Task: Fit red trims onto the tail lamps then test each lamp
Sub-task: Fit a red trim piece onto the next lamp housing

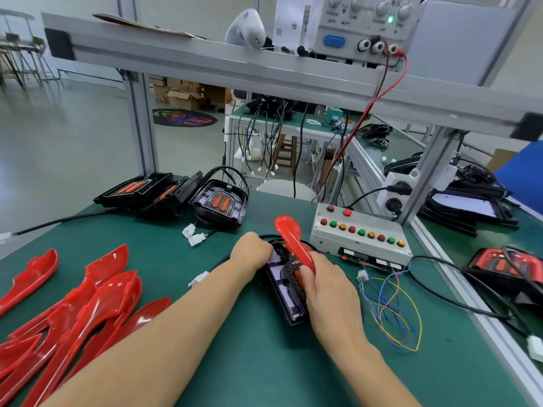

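Near the bench's (223, 362) middle we hold a black tail lamp (286, 292), patterned reflector showing, its long axis running from us toward the far edge. Our left hand (251, 251) grips its far end; our right hand (326, 286) grasps a glossy red trim (291, 236) angled along it, tip pointing away.

Grey bench PSU (364, 23) is sitting on the upper alu rail (205, 63), green LED glowing; red lead (373, 107) is hanging down from it. Cardboard boxes (182, 96) and a wooden stool (286, 152) are standing in the bkgd.
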